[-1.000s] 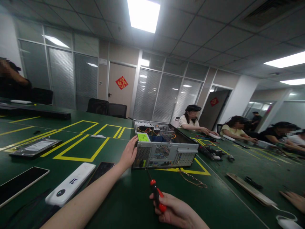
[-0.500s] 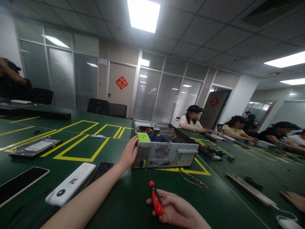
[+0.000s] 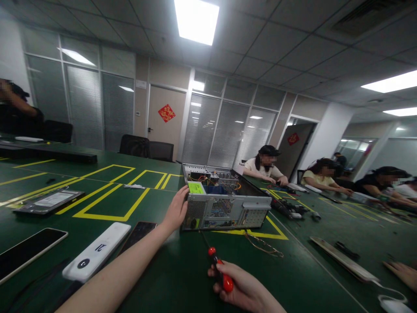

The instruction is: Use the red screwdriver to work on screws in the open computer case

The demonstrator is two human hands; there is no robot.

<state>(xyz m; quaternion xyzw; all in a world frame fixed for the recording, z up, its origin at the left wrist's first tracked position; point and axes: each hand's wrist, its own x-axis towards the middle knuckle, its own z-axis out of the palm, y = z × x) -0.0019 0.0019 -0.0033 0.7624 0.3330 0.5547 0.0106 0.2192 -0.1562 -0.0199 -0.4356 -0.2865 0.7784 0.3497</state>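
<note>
My left grip point(image 3: 176, 211) rested open against the computer case point(image 3: 228, 208); my right grip point(image 3: 245, 291) held the screwdriver point(image 3: 217, 264), nearer me.

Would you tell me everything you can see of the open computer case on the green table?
The computer case is a grey metal box lying on its side on the table, side panel off, with coloured wires and a green-labelled unit showing inside. Its rear face, with vent grilles and ports, is turned to the camera. The left hand rests against its left end. The screwdriver in the right hand points at its base; contact cannot be told.
</note>
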